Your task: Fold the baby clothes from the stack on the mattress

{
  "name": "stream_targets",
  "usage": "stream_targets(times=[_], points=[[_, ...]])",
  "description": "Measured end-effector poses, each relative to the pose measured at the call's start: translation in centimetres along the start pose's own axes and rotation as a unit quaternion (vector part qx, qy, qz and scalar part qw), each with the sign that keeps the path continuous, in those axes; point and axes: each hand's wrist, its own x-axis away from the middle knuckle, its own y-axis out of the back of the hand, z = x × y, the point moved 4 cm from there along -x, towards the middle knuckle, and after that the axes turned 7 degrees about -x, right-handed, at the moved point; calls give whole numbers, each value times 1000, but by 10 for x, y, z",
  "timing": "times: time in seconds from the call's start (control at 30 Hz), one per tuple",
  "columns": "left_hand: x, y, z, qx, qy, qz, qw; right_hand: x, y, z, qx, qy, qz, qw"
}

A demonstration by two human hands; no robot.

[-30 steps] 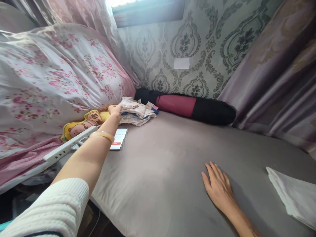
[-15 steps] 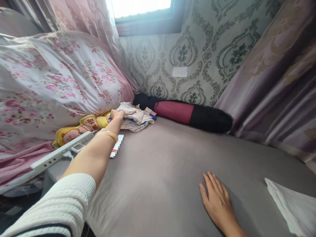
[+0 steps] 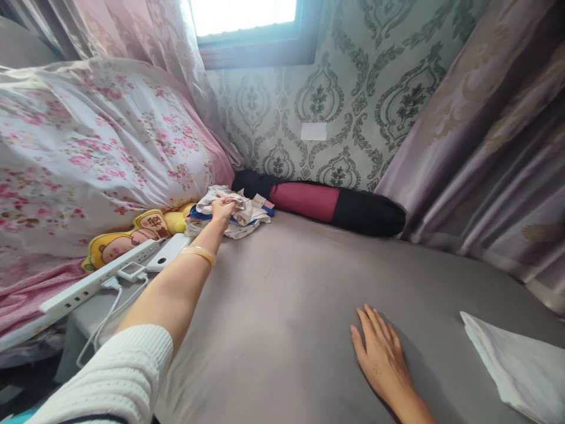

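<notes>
My left hand [image 3: 223,209] reaches out over a heap of folded clothes [image 3: 247,227] near the far left corner of the bed. Its fingers are closed on a pale printed garment [image 3: 212,195] on top of the heap; some blue cloth shows underneath. A yellowish bangle [image 3: 200,254] circles the left wrist. My right hand [image 3: 382,351] lies palm down on the grey bed sheet [image 3: 282,318], fingers stretched out, with nothing in it. Off to its right is a folded white cloth [image 3: 518,362].
A long black and red bag [image 3: 304,200] lies along the wall. At the left are a white power strip [image 3: 99,277] with cables, a white box-like device [image 3: 170,252], a yellow cartoon cushion [image 3: 117,244] and a large floral-covered bundle [image 3: 132,135]. Purple curtains [image 3: 481,176] hang at the right.
My left hand has moved right across the heap, drawing up part of the top garment. The small white-and-orange item by the left wrist no longer shows. My right hand has stayed flat.
</notes>
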Motion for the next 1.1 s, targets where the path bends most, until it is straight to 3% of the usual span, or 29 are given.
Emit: stream_targets(times=[0.13,0.3,0.67,0.87,1.1], points=[[22,-18,-8,132,21,37,990,0,2,2,1,-5,7,1000],[51,-39,-19,312,63,130,939,1,4,2,-7,0,0,1000],[117,-80,-42,405,66,244,879,1,10,7,-25,-22,17,999],[166,-101,-51,428,126,307,841,1,16,11,-48,-29,28,998],[224,-122,-64,421,169,386,803,1,30,16,-141,7,-52,989]])
